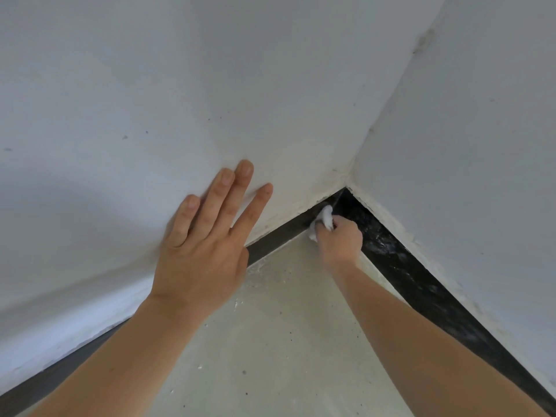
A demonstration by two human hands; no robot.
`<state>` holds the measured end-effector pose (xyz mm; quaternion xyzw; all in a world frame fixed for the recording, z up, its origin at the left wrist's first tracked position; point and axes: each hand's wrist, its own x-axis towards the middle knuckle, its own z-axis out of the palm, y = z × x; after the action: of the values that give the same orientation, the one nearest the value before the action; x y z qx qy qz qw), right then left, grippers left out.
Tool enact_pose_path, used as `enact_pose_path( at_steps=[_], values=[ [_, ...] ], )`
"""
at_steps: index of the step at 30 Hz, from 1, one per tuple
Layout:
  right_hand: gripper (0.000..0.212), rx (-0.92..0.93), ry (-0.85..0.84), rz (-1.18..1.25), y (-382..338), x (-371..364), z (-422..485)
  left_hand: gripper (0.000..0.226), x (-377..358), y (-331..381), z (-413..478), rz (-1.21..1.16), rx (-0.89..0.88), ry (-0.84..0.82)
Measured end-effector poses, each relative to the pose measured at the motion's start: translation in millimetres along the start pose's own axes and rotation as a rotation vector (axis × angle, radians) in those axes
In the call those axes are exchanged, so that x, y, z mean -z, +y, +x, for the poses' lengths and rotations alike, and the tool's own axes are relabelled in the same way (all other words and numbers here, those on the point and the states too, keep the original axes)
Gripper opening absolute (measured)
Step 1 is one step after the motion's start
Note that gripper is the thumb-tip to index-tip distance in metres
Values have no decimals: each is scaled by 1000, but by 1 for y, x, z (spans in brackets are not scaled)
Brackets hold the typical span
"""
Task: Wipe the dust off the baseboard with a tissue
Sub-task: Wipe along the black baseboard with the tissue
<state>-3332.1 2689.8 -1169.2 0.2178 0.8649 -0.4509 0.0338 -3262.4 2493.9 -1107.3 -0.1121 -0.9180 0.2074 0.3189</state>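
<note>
Room corner, seen from above. Item: tissue (324,218), white, crumpled into a wad, held in the right hand (340,239). Position relative to fingers: the wad projects beyond the curled fingers toward the corner, with a smaller lobe showing at the hand's left edge just above the floor; the fingertips themselves are hidden behind the knuckles and the paper. The wad lies against the baseboard (400,266), a dark band running along the foot of both walls and meeting at the corner; contact falls on the left-hand run, just short of the corner joint. The right-hand run shows pale smears and specks on its dark face. Left hand (198,260): fingers straight and slightly spread, palm laid flat on the left wall (150,100), holding nothing; its lower edge overlaps the baseboard line in this view. Right wall (481,145): white, with rough plaster along its bottom edge. Floor (285,341): pale grey-beige, speckled, with white flecks near the left baseboard. Both forearms bare.
</note>
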Motion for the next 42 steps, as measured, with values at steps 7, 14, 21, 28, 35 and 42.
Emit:
enact_pose_path(
  at_steps=[7,14,21,28,35,42],
  values=[
    [22,-156,216,158,0,8,20,77,-1,1,0,11,5,-8],
    [31,182,-159,-65,14,4,-17,78,-2,2,0,7,12,16],
    [22,-74,248,162,-12,2,14,76,-3,3,0,11,12,-3],
    [24,213,-271,-64,3,12,-31,77,-2,4,0,-4,17,3],
    [36,-93,274,218,-32,12,6,77,-1,2,1,7,-4,-16],
    [18,569,-460,-545,4,0,-48,78,-3,3,0,26,7,-3]
  ],
)
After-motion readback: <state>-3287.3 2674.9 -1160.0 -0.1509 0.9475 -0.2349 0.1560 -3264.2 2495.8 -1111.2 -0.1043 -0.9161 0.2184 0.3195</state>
